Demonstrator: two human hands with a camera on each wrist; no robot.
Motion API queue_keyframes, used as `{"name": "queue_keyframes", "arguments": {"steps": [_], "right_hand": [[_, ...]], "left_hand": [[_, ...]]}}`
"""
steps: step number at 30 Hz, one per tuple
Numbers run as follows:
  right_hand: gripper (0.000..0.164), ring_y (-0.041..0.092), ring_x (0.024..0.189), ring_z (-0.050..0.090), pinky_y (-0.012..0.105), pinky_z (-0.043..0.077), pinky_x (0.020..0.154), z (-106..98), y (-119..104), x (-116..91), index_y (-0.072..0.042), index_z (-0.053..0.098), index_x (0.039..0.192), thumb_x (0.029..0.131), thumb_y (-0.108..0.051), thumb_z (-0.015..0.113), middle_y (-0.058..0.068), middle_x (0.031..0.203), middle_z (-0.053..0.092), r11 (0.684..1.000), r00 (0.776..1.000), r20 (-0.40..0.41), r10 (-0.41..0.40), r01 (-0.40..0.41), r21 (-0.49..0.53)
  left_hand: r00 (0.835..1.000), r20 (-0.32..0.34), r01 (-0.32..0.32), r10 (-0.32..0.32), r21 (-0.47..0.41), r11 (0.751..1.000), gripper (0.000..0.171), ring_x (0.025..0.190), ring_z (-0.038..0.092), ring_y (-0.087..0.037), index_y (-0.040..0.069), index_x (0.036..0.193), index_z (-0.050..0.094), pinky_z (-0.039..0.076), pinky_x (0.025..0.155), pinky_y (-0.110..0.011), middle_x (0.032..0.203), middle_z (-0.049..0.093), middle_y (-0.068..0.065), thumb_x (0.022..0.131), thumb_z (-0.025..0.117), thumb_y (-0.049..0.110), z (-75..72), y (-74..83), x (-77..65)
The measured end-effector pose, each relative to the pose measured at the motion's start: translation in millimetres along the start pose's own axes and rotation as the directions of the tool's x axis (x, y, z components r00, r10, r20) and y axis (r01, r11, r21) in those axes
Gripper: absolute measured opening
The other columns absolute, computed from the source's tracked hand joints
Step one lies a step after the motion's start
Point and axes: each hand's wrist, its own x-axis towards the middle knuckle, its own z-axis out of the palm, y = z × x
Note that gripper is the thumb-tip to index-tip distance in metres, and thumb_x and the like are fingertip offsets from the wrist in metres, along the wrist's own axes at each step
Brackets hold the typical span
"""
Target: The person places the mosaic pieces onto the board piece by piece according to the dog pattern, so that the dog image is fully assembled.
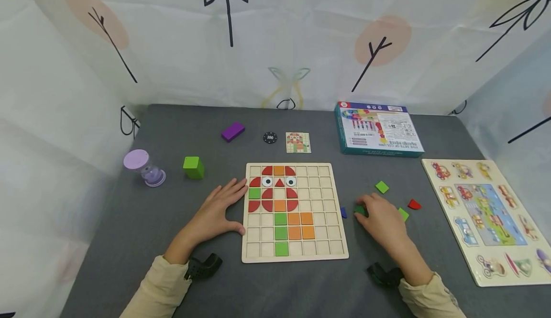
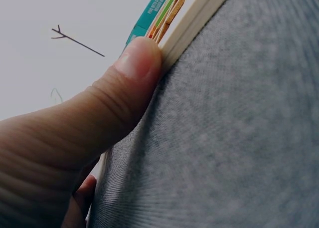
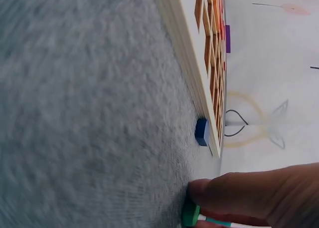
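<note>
A wooden grid board (image 1: 320, 203) lies on the grey table, partly filled with red, green and orange tiles and two eye tiles. My left hand (image 1: 219, 210) rests along its left side, fingers spread. In the left wrist view the thumb (image 2: 137, 63) presses on the board's edge (image 2: 192, 28). To the right of the board, my right hand (image 1: 380, 217) pinches a dark green tile (image 1: 360, 210) at the tabletop. The right wrist view has the thumb against that green tile (image 3: 190, 212); the other fingertips are mostly hidden. A blue piece (image 1: 343, 212) touches or nearly touches the board's right edge.
Light green tiles (image 1: 381, 187) and a red piece (image 1: 414, 204) lie around the right hand. A picture puzzle board (image 1: 469, 260) and a game box (image 1: 383, 131) are at right. Behind sit a pattern card (image 1: 298, 142), black chip (image 1: 269, 137), purple block (image 1: 233, 131), green block (image 1: 193, 167) and purple timer (image 1: 146, 167).
</note>
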Motion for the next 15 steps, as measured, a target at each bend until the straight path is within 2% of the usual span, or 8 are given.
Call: {"name": "queue_keyframes", "arguments": {"steps": [5, 10, 15], "right_hand": [[0.026, 0.018, 0.068, 0.054, 0.034, 0.045, 0.055, 1, -4, 0, -0.006, 0.065, 0.093, 0.069, -0.01, 0.073, 0.007, 0.083, 0.058, 0.999, 1.0, -0.016, -0.006, 0.007, 0.036], [0.024, 0.013, 0.066, 0.048, 0.029, 0.04, 0.054, 1, -12, 1, -0.007, 0.064, 0.092, 0.069, -0.008, 0.071, 0.004, 0.081, 0.056, 0.995, 0.999, -0.031, -0.042, 0.045, 0.089], [0.024, 0.011, 0.066, 0.046, 0.026, 0.039, 0.054, -1, -31, 1, -0.01, 0.063, 0.092, 0.069, -0.008, 0.07, 0.0, 0.082, 0.054, 0.98, 0.991, -0.034, -0.129, 0.133, 0.146]], "left_hand": [[1.0, 0.0, 0.003, -0.003, -0.001, 1.0, 0.105, 0.136, 0.01, -0.021, 0.015, 0.14, 0.028, 0.004, 0.107, -0.048, 0.147, 0.02, 0.002, 0.054, 0.075, 0.05, -0.5, 0.3, -0.1], [1.0, 0.001, 0.009, -0.009, 0.0, 1.0, 0.104, 0.136, 0.01, -0.021, 0.015, 0.14, 0.029, 0.005, 0.107, -0.048, 0.147, 0.02, 0.003, 0.054, 0.075, 0.05, -1.2, 1.8, -0.6], [1.0, 0.0, 0.009, -0.009, -0.005, 1.0, 0.104, 0.136, 0.01, -0.022, 0.015, 0.14, 0.029, 0.005, 0.106, -0.048, 0.147, 0.021, 0.003, 0.054, 0.075, 0.05, -1.8, 3.1, -0.7]]}}
